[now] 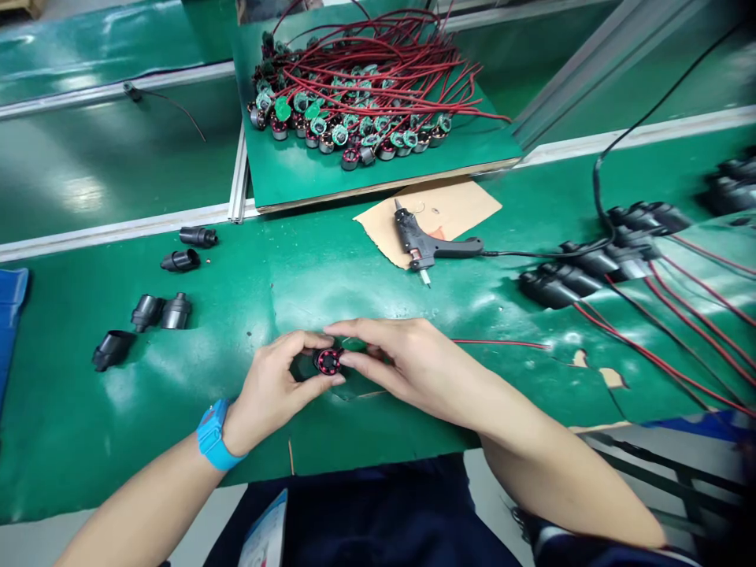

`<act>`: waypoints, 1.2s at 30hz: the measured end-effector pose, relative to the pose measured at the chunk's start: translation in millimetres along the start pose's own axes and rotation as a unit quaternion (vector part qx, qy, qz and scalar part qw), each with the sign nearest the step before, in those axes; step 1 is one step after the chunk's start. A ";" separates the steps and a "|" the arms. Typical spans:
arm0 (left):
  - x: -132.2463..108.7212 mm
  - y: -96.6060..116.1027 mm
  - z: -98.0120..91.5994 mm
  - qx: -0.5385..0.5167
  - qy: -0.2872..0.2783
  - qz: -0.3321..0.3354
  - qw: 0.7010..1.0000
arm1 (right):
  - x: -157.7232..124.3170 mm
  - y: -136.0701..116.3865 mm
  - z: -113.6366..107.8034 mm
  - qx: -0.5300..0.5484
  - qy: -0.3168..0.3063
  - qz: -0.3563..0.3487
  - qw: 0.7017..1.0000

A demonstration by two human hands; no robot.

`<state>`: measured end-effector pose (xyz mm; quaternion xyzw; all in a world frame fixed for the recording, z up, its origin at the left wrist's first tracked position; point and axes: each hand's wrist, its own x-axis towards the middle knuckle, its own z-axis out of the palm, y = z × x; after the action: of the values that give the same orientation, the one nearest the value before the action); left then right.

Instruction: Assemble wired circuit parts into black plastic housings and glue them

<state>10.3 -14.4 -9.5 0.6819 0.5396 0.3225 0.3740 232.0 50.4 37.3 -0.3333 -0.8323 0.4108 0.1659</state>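
- My left hand (280,374) curls from the left around a small round black part (329,361) with pink dots on its face, gripping it between thumb and forefinger.
- My right hand (407,354) meets it from the other side, its thumb tip against the part's right rim; the view doesn't let me tell whether those fingers are grasping it too.
- I have the part over the middle stretch of the green desk (88,441), nearer its near edge than its far one; I can't tell whether it touches the surface.
- A blue band (213,435) circles my left wrist.
- Just right of my right hand, a thin red wire (502,342) lies on the desk.
- Toward the desk's left end I count five black caps (176,312), all lying apart from the hands.
- Near the far edge, a glue gun (426,246) lies partly on a cardboard sheet (466,205).
- Beyond that, a raised green board (307,177) carries many round pieces (350,158) with tangled red leads (383,75).
- Toward the desk's right end I see black housings (549,287) in rows, slightly blurred.
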 end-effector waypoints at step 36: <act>9.2 -8.3 -29.6 -0.120 -0.130 -0.039 0.983 | 5.5 8.9 32.0 0.040 0.057 -0.026 0.997</act>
<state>-16.8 0.5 -1.1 0.6466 0.4702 0.2783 0.5323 214.2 39.8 10.7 -0.3273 -0.8128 0.4198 0.2368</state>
